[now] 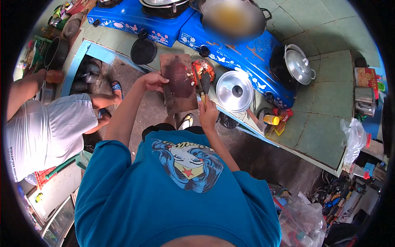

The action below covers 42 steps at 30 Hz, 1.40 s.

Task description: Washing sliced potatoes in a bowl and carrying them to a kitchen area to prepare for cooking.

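Observation:
My left hand (155,81) grips the left edge of a brown wooden cutting board (179,103), thumb over its top face. The board is held out over the counter's front edge. A few pale chopped bits cling near its right side. In my right hand (208,114) is the handle of a knife (198,81), its blade pointing away along the board's right edge. Just beyond the blade sits a round bowl or mortar (213,63) of chopped red and pale pieces, partly hidden by the knife. A dark rounded thing (205,81), perhaps a pestle, lies across its near side.
A round metal lid (233,98) lies right of the bowl. Behind stand blue gas stoves (240,58) with a wok (267,14) and a lidded pot (296,66). A yellow-capped bottle (271,119) lies on the counter. Another person (66,120) stands at the left.

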Each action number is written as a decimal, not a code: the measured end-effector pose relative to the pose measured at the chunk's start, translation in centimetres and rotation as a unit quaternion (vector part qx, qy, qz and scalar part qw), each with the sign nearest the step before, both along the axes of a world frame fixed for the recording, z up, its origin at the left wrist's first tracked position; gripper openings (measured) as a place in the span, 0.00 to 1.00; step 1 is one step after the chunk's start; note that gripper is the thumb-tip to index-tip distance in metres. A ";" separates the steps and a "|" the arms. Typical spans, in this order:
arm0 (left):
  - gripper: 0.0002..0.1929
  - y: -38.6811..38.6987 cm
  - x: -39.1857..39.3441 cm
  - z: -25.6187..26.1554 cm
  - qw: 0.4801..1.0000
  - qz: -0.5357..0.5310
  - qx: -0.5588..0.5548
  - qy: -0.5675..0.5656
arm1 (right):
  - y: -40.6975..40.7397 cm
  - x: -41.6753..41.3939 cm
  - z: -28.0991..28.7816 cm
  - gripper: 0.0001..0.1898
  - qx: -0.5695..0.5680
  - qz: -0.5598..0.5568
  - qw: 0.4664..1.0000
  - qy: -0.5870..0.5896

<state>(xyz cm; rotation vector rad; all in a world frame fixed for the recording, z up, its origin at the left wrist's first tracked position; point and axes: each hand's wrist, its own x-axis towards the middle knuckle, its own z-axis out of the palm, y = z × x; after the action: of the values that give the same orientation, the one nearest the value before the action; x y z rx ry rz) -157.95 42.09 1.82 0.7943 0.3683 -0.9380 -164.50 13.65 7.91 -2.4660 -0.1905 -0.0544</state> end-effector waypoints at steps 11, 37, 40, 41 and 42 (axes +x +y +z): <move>0.21 0.5 0.0 -0.8 1.000 0.013 -0.009 0.005 | -2.3 -1.6 1.2 0.18 -0.017 0.052 0.998 0.002; 0.21 0.8 -0.1 -0.8 0.999 0.033 -0.029 -0.009 | -2.8 -0.4 2.3 0.18 -0.047 -0.020 0.999 0.008; 0.21 1.0 0.0 -0.5 0.999 0.014 -0.030 -0.021 | -2.3 0.1 1.9 0.18 -0.038 -0.025 0.999 0.002; 0.21 1.0 0.0 -0.5 0.999 0.015 -0.029 -0.021 | -2.0 0.2 1.8 0.18 -0.036 -0.019 0.999 0.014; 0.21 0.8 0.0 -0.5 0.999 0.013 -0.030 -0.016 | -1.5 0.2 1.9 0.18 -0.036 -0.019 0.999 0.014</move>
<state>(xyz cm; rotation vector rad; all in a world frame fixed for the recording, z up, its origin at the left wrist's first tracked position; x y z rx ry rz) -157.95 42.91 1.32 0.7475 0.3201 -0.9063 -164.30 12.10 9.80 -2.5401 -0.1364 -0.0290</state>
